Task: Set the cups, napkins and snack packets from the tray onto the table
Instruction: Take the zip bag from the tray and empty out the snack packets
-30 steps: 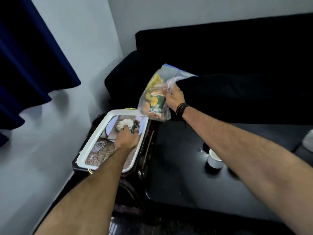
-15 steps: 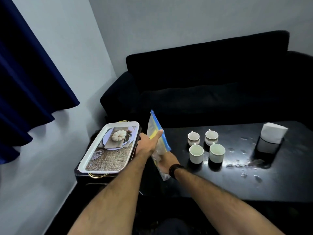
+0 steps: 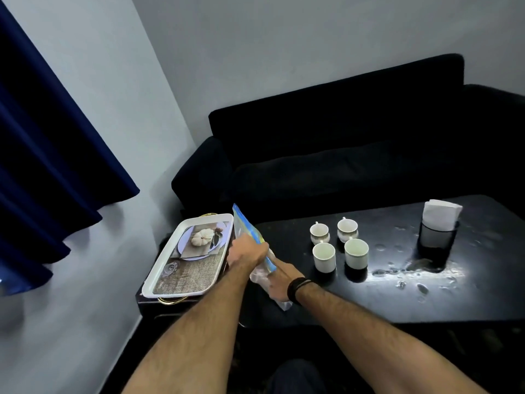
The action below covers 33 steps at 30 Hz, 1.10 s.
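**Both hands hold a snack bag at the table's near-left corner**

Seen from a head-worn camera looking down, two bare forearms reach forward. The left hand pinches the upper edge of a clear snack bag with a blue and yellow strip. The right hand, with a dark band at the wrist, is closed around the bag's lower part. The hands sit close together, one high and one low, probably to keep the floppy bag upright while it is lowered.

The bag stands on edge at the left edge of a glossy black table; whether it touches is unclear. Just left, on a lower stand, a white-rimmed tray shows only its printed picture, so unloading looks nearly finished.

Four white cups stand grouped mid-table. Farther right, white napkins sit in a dark holder. A dark sofa lies behind.
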Available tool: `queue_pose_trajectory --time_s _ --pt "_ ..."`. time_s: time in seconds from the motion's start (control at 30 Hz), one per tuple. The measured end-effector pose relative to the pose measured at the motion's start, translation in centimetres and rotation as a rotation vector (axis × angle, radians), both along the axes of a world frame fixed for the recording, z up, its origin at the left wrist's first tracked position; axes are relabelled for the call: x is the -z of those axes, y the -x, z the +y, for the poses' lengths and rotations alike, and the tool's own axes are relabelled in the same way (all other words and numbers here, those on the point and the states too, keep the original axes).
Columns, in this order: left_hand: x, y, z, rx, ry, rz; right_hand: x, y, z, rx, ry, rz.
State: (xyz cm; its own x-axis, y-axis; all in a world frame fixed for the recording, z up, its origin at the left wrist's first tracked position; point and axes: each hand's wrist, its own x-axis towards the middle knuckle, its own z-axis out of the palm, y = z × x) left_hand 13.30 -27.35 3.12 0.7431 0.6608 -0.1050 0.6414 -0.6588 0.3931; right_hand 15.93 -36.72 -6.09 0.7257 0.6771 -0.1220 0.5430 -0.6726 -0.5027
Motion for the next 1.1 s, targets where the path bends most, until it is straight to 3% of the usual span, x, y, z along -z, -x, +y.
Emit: queue_pose_trajectory --time_s 0.13,0.3,0.4,0.57,0.77,1.0,1.1 --pt "-0.7 0.8 0.5 -0.005 0.041 -0.095 -1.5 -1.2 -0.6 -0.130 -0.120 -0.041" --pt "-0.8 1.4 1.2 -0.005 0.209 -0.194 -5.5 -3.1 -1.8 0.247 -0.535 0.234" --pt "-0.5 1.4 0.9 -0.037 0.330 -0.253 -7.7 -2.4 -1.9 0.240 -0.665 0.422" --pt "0.7 2.5 -0.2 -0.114 0.672 -0.401 -8.6 -1.2 -2.6 0.293 -0.596 0.341" --pt "0.7 3.1 -1.2 -0.002 0.806 -0.387 -9.1 -0.8 -3.8 0.340 -0.548 0.334" --pt "0.2 2.6 -1.8 -0.056 0.692 -0.355 -10.1 -0.5 -3.6 0.395 -0.485 0.276" --pt "0.4 2.7 -1.9 -0.045 0.532 -0.297 -10.2 -0.2 -3.1 0.390 -0.450 0.214"
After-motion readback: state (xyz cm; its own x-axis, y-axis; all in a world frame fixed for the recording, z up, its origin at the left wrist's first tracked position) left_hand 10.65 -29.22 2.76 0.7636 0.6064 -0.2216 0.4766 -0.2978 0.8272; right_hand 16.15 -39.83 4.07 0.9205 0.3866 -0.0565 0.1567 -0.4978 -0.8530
